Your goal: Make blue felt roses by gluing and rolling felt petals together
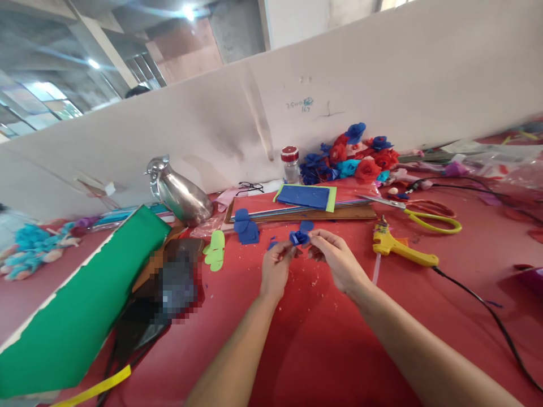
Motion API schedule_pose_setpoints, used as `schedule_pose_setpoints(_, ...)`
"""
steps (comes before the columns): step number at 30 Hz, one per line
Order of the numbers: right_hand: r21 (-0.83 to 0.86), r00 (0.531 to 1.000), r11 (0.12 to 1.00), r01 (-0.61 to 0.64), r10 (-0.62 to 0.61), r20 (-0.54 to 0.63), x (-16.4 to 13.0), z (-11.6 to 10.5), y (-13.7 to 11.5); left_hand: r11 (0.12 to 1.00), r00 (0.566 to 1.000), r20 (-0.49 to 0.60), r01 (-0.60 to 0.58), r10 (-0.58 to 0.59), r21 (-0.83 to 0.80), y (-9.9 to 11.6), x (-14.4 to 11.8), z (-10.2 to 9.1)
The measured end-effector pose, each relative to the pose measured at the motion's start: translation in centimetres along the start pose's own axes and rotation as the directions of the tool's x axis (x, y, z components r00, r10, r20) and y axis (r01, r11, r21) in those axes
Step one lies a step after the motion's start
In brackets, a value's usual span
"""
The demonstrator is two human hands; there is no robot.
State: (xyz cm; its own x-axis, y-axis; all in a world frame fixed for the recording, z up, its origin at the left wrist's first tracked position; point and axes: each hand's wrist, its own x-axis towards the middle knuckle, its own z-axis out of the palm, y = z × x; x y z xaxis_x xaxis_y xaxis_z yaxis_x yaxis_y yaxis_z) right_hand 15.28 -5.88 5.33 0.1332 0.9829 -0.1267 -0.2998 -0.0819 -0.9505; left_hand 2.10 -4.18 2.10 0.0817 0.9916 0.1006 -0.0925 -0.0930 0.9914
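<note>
Forearms, then left hand [275, 270] and right hand [337, 257], fingertips pinching blue felt flower [299, 237]: best rolled tight, edges level, above red table [322, 339].

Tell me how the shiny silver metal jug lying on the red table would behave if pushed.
The shiny silver metal jug lies tilted on its rounded side, so it would probably roll or rock. Its polished surface looks slippery. Being metal, it is likely rigid and hardly fragile.
</note>
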Motion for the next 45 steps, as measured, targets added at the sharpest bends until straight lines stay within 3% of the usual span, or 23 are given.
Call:
schedule_pose_setpoints(5,0.034,1.000,0.999,-0.006,0.006,-0.012,0.0,0.2,-0.4,1.000,1.000,-0.003,0.023,-0.023,-0.003,-0.1,0.1,0.0)
schedule_pose_setpoints(15,0.097,0.993,0.989,0.115,-0.113,-0.019,-0.4,-0.2,-0.9,1.000,1.000,-0.024,-0.007,0.007,-0.001,-0.4,0.3,-0.3)
schedule_pose_setpoints(22,-0.123,0.996,0.991,-0.050,0.059,0.067,0.4,-1.1,-0.4,0.969,0.976,0.131,-0.194,0.175,0.152,-0.2,0.4,-0.9)
schedule_pose_setpoints(29,-0.225,0.990,0.974,-0.024,0.055,0.132,0.5,-1.7,-0.7,0.857,0.924,0.234,-0.372,0.304,0.357,0.4,0.6,-1.0)
schedule_pose_setpoints(33,-0.191,0.990,0.981,-0.043,0.068,0.126,0.5,-1.6,-0.7,0.905,0.942,0.244,-0.298,0.229,0.304,0.5,0.5,-0.8)
schedule_pose_setpoints(38,0.026,0.986,0.995,-0.093,0.089,0.137,0.5,-1.7,-1.1,0.987,0.981,0.184,-0.089,0.063,0.137,0.3,0.4,-0.6)
schedule_pose_setpoints(41,0.108,0.992,0.993,-0.046,0.032,0.126,0.4,-1.6,-1.4,0.999,0.986,0.165,-0.005,0.000,0.033,0.2,0.3,-0.4)
schedule_pose_setpoints(45,0.097,0.997,0.995,0.011,-0.019,0.076,0.3,-1.4,-1.1,0.999,0.988,0.147,0.042,-0.042,0.005,0.4,0.2,-0.2)
